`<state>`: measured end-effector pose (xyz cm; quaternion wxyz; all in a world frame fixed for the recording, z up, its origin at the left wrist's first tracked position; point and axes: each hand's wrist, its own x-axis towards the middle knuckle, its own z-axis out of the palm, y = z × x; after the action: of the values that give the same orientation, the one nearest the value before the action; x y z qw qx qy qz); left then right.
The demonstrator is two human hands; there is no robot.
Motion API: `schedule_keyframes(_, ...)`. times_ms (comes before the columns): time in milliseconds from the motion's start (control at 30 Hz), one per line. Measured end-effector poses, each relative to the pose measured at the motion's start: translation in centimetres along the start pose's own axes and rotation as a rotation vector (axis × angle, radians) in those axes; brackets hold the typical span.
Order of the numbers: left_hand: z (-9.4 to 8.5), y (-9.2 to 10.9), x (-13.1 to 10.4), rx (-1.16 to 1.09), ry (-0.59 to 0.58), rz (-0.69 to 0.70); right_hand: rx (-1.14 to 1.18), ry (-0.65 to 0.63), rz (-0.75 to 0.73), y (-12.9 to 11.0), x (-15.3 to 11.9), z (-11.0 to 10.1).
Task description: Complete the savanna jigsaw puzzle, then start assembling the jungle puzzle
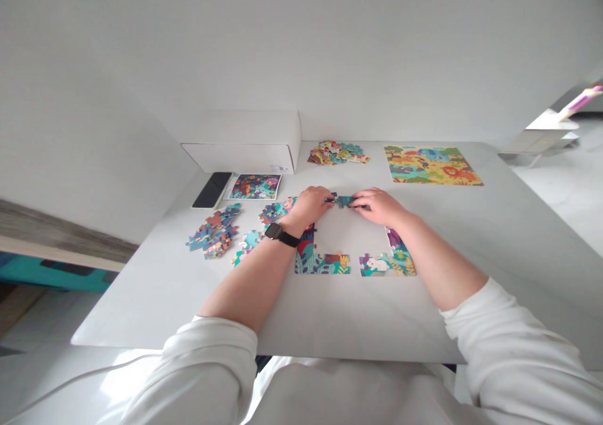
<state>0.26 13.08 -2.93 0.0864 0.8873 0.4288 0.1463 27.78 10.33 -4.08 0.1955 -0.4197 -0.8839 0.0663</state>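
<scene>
At the far side of a partly joined jigsaw border, my left hand [311,204], with a black watch on its wrist, pinches a dark puzzle piece [334,196]. My right hand [379,206] has its fingers closed on a dark blue-green puzzle piece [345,201]. The two pieces lie close together; whether they interlock I cannot tell. Nearer me are a joined corner section [323,264] with leaves and another corner section [389,265] with a white animal, a gap between them. My forearms and hands cover parts of the border's sides.
Loose pieces lie in a left pile [214,233], beside my left wrist [252,240] and in a far pile [336,153]. A phone [211,190], a picture card [255,187] and a white box [240,142] stand at back left. A finished animal puzzle [431,165] lies back right.
</scene>
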Motion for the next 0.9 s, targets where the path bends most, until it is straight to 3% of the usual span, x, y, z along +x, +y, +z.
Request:
schedule_keyframes(300,-0.6,0.6,-0.4,0.021,0.005,-0.101,-0.021,0.015,0.044,0.2,0.0,-0.1)
schedule_keyframes(467,-1.2,-0.4,-0.6,0.024,-0.011,-0.154,-0.016,0.015,0.054,0.3,-0.1,0.1)
schedule_keyframes(767,-2.3,-1.6,-0.8,-0.08,-0.056,-0.084,-0.014,0.02,0.033,0.3,-0.1,0.1)
schedule_keyframes(900,-3.5,-2.2,-0.8,-0.241,-0.008,-0.132,-0.005,0.018,0.024,0.4,-0.1,0.1)
